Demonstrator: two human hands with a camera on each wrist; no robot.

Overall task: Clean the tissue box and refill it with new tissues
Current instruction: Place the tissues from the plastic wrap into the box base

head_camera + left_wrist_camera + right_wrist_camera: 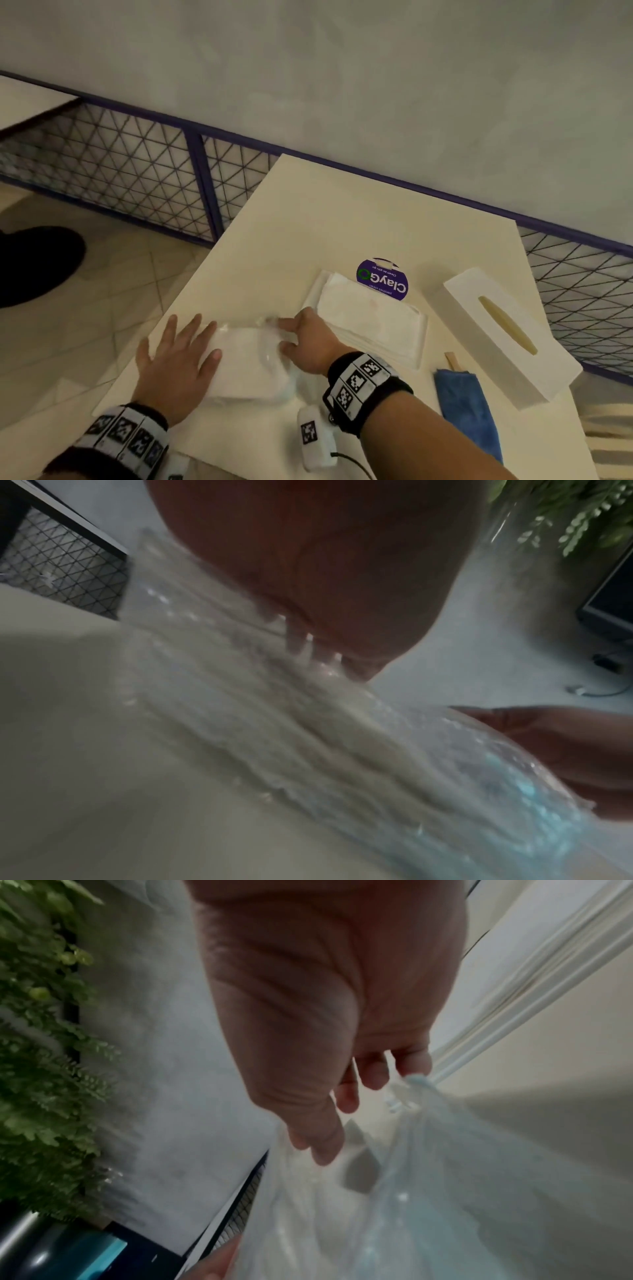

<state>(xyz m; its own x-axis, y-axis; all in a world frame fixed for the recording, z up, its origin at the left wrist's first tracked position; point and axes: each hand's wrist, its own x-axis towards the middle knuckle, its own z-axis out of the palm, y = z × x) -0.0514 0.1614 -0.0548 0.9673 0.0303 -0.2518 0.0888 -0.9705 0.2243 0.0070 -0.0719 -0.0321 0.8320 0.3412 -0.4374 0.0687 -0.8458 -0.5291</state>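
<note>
— Tissue box (510, 332): where does it lie?
— On the right of the cream tabletop (342, 219), slot upward, apart from both hands. Its tray-like base (419, 342) lies near the middle, bearing a stack of tissues (363, 308); a blue cloth (467, 404) lies between base and box, toward the near edge.
— And the new tissues?
— The plastic-wrapped tissue pack (250, 359) lies at the near left. The left hand (174, 363) rests flat on it, fingers spread wide. The right hand (305, 339) pinches the clear wrap at the pack's right end, fingers narrowed on the film.
— Anything behind?
— A round purple sign (383, 279) behind the stack.
</note>
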